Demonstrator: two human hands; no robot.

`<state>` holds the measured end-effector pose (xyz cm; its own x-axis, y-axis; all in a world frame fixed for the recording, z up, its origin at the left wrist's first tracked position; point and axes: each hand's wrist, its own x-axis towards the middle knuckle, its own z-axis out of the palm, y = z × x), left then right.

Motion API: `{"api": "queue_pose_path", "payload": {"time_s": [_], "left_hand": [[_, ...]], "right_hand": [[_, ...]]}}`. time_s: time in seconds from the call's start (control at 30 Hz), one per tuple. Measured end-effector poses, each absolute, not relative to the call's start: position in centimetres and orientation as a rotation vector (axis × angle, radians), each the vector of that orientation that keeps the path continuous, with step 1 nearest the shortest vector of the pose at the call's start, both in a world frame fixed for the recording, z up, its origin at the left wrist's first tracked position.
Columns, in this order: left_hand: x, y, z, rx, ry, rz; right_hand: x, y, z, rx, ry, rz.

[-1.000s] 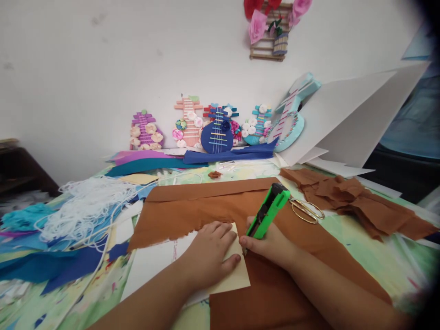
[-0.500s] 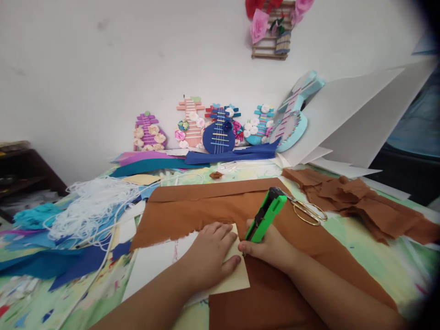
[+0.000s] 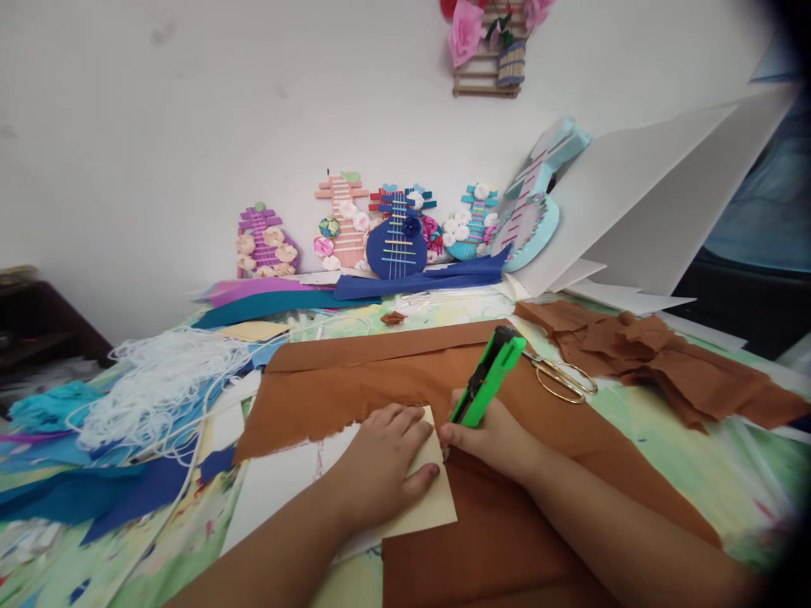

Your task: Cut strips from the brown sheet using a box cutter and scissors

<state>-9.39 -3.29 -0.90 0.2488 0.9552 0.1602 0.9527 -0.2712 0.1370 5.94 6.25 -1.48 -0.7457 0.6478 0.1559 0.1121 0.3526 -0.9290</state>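
Observation:
My left hand (image 3: 389,469) lies flat with fingers spread, pressing on a cream card (image 3: 437,502). Beneath it a white sheet (image 3: 272,490) with pinkish marks shows on the left. In my right hand (image 3: 494,443) is a green utility knife (image 3: 487,380), its tip pointing down close to the card's right edge. Whether the blade touches the paper is hard to make out. Brown paper (image 3: 355,380) spreads under and around both hands, with a ragged torn edge by the white sheet. Gold-handled scissors (image 3: 561,380) rest just beyond my right hand.
Tangled white cord (image 3: 168,380) and blue paper scraps (image 3: 63,490) cover the left side. Crumpled brown paper (image 3: 659,355) lies at right. Decorated lute-shaped crafts (image 3: 398,245) lean against the wall, beside large white boards (image 3: 639,194).
My right hand and the knife have moved slightly up along the card's edge. The whole view has shifted a little. My left hand keeps its place on the card.

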Motion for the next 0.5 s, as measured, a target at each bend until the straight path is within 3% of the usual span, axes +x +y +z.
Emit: {"api": "queue_pose_path", "payload": {"time_s": [0.5], "left_hand": [[-9.4,-3.2,-0.8,2.465,1.870,0.364]], "right_hand": [[6.1,5.5,-1.2,-0.654,-2.273,1.295]]}}
